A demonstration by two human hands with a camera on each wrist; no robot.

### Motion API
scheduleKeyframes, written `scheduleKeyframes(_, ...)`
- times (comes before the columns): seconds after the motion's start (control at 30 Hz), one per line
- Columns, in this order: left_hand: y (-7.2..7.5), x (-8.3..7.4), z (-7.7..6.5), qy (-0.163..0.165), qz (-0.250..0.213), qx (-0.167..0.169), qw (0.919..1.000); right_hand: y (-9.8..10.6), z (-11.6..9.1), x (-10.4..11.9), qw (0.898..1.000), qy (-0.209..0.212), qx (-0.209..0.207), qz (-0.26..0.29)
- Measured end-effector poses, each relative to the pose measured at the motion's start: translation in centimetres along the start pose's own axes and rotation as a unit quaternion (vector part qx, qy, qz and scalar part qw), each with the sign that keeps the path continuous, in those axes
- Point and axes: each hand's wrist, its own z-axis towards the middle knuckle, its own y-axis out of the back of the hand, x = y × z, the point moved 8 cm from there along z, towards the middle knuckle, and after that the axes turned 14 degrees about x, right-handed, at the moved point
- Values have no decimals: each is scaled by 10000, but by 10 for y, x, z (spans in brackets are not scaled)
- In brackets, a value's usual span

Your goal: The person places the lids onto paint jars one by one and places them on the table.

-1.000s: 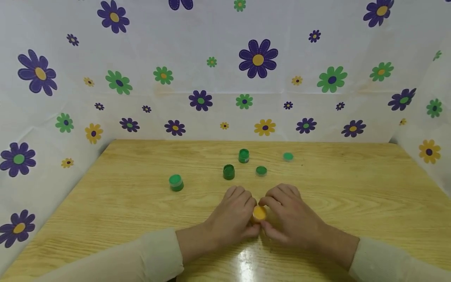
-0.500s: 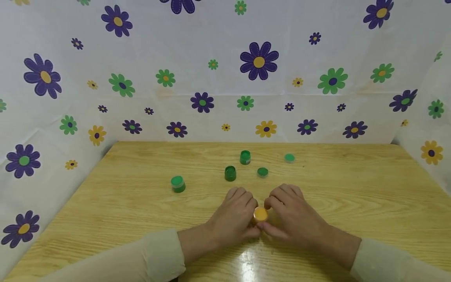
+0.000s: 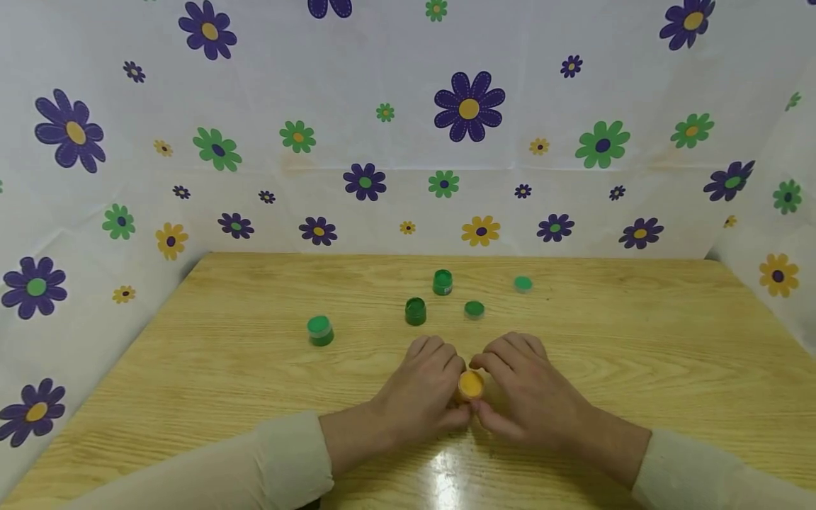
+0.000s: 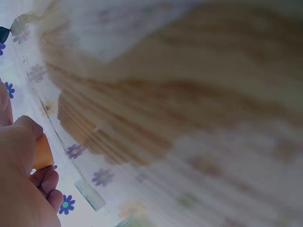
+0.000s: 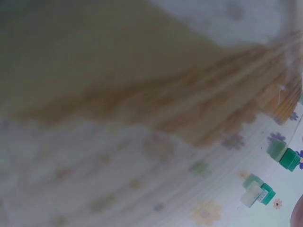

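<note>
A small jar with a yellow-orange top [image 3: 471,384] stands between both hands near the front middle of the table. My left hand [image 3: 417,389] grips its left side with curled fingers; in the left wrist view the orange jar [image 4: 44,152] shows between the thumb and fingers. From the right, my right hand [image 3: 532,393] pinches the jar, index finger at the far rim and thumb at the near rim. The fingers partly hide its sides. Only a sliver of the right hand [image 5: 298,213] shows in the right wrist view.
Two uncapped green paint jars, one nearer [image 3: 416,312] and one farther [image 3: 443,282], stand beyond the hands. A dark green lid [image 3: 474,309] and a lighter lid [image 3: 523,284] lie to their right. A capped green jar [image 3: 320,331] stands left. Flowered cloth [image 3: 395,149] encloses the table.
The right index finger lifted slightly off the jar's rim half a second ago and is back at it now. The left hand and other jars stay put; the head view shifts slightly.
</note>
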Motion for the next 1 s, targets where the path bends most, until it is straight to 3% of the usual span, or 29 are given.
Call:
scheduleKeyframes(0.43,1,-2,0,-62,17,-189,9998,1,-1,1,10000,41,-29,-75)
scheduleKeyframes(1.0,0,-3,0,-129,23,-12,9999,2,-1,1,9998,34,-75,-173)
